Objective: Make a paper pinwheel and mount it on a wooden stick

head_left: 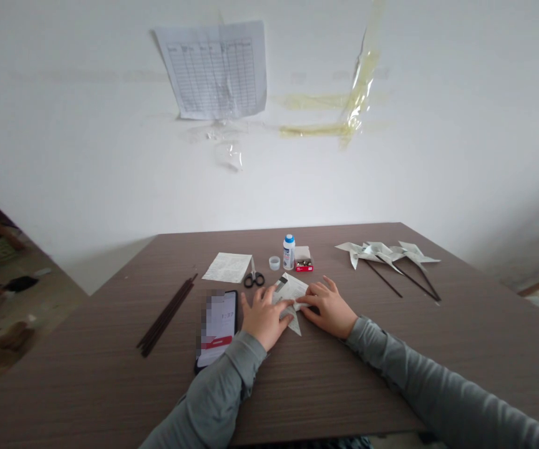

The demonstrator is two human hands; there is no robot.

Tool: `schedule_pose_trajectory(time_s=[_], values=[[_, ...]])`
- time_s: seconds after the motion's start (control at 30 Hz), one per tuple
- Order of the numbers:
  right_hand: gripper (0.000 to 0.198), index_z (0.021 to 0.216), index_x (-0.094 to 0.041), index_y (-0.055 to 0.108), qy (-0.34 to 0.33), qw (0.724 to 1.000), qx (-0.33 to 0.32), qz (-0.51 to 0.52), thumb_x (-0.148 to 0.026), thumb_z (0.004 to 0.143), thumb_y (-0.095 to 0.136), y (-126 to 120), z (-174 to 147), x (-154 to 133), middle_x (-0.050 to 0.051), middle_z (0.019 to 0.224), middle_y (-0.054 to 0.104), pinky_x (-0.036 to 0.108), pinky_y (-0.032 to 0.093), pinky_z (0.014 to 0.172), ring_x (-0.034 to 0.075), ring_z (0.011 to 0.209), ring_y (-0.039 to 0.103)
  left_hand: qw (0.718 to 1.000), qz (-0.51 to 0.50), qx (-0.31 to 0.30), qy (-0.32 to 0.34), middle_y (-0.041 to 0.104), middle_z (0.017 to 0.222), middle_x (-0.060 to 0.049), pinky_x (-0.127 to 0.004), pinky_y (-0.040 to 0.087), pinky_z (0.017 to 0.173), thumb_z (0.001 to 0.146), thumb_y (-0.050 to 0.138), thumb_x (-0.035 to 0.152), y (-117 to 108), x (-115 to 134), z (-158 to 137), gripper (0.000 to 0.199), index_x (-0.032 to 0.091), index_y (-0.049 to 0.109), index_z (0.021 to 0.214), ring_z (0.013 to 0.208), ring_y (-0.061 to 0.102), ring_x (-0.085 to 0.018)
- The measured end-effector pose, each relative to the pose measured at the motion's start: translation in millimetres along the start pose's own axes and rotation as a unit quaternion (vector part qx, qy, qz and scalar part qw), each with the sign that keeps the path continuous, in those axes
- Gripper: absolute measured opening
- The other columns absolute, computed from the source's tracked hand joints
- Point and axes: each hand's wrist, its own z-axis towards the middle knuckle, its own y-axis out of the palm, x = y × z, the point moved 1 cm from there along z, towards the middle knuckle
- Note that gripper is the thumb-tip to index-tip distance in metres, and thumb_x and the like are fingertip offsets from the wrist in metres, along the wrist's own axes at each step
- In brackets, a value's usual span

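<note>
A cut and partly folded sheet of printed paper lies on the table between my hands, with one pointed corner toward me. My left hand holds the paper near its middle, thumb and index finger close together on the folds and the other fingers spread. From the other side, my right hand pinches a paper flap between thumb and fingers, with one finger raised. The fingertips partly hide the folds. Just beyond the left hand are black-handled scissors, and a smartphone lies left of it.
Behind the paper stand a glue bottle, a small plastic cap and a red box of pins. Square paper and dark sticks lie left. Paper pinwheels on sticks lie right. A wall borders the table.
</note>
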Motion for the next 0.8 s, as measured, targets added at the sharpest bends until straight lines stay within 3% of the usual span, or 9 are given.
schedule_pose_trajectory(time_s=[0.17, 0.33, 0.43, 0.57, 0.8], values=[[0.028, 0.134, -0.037, 0.103, -0.001, 1.000, -0.007, -0.025, -0.036, 0.120, 0.079, -5.3, 2.1, -4.9, 0.011, 0.123, 0.092, 0.085, 0.050, 0.148, 0.038, 0.125, 0.087, 1.000, -0.011, 0.004, 0.000, 0.070, 0.196, -0.014, -0.100, 0.036, 0.152, 0.119, 0.088, 0.030, 0.0, -0.2, 1.3, 0.045, 0.042, 0.096, 0.162, 0.183, 0.059, -0.053], [0.028, 0.131, -0.038, 0.103, -0.003, 1.000, 0.004, -0.029, -0.037, 0.118, 0.079, -7.0, 1.9, -5.9, 0.010, 0.121, 0.092, 0.079, 0.056, 0.145, 0.037, 0.123, 0.087, 1.000, -0.010, 0.016, -0.004, 0.069, 0.195, -0.014, -0.093, 0.040, 0.155, 0.115, 0.091, 0.030, -1.2, 0.4, 2.5, 0.057, 0.042, 0.089, 0.171, 0.183, 0.059, -0.049], [0.027, 0.126, -0.041, 0.103, -0.003, 0.999, 0.012, -0.033, -0.038, 0.116, 0.078, -7.1, 1.9, -5.8, 0.010, 0.127, 0.094, 0.074, 0.060, 0.143, 0.038, 0.126, 0.088, 1.000, -0.005, 0.013, -0.003, 0.069, 0.196, -0.012, -0.091, 0.040, 0.156, 0.116, 0.089, 0.032, 0.1, 0.1, 1.8, 0.048, 0.043, 0.095, 0.161, 0.183, 0.059, -0.049], [0.027, 0.126, -0.043, 0.102, -0.008, 1.000, 0.015, -0.010, -0.035, 0.115, 0.079, -6.4, 2.6, -5.0, 0.006, 0.138, 0.096, 0.079, 0.053, 0.150, 0.038, 0.134, 0.089, 1.000, -0.005, 0.007, -0.003, 0.071, 0.195, -0.010, -0.094, 0.039, 0.154, 0.118, 0.086, 0.030, 0.3, 0.9, 1.3, 0.042, 0.044, 0.098, 0.156, 0.181, 0.061, -0.048], [0.027, 0.127, -0.039, 0.102, -0.003, 1.000, 0.003, 0.019, -0.034, 0.118, 0.078, -6.2, 0.4, -4.3, 0.009, 0.133, 0.098, 0.084, 0.042, 0.155, 0.039, 0.133, 0.092, 1.000, -0.011, -0.007, -0.002, 0.075, 0.193, -0.009, -0.097, 0.037, 0.154, 0.120, 0.082, 0.024, -2.0, 2.3, 1.9, 0.044, 0.041, 0.096, 0.158, 0.185, 0.060, -0.049]])
